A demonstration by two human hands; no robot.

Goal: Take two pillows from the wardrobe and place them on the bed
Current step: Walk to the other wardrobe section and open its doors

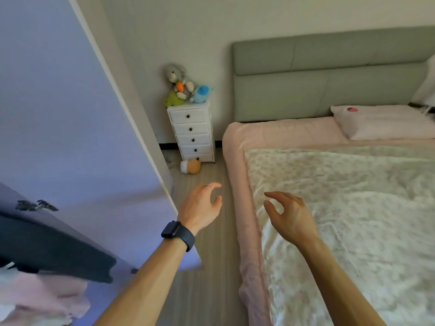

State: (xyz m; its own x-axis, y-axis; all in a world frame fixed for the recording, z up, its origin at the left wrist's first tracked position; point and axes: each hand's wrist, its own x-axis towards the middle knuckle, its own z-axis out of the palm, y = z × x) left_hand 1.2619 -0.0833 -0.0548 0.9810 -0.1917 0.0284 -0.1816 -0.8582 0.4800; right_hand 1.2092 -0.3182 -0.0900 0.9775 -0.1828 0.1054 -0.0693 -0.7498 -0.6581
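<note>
A pink pillow (386,122) lies on the bed (277,132) at the head end, on the right, against the grey-green headboard. The open wardrobe door (70,137) fills the left side, and pink fabric (35,300) shows inside the wardrobe at the bottom left. My left hand (202,205), with a dark watch on the wrist and a ring, hovers over the floor strip between wardrobe and bed, fingers apart and empty. My right hand (289,215) hovers over the bed's near edge, fingers spread and empty.
A floral quilt (353,208) covers most of the bed. A white drawer chest (191,132) with several soft toys on top stands in the corner. A brown plush toy (191,166) lies on the wooden floor in front of it.
</note>
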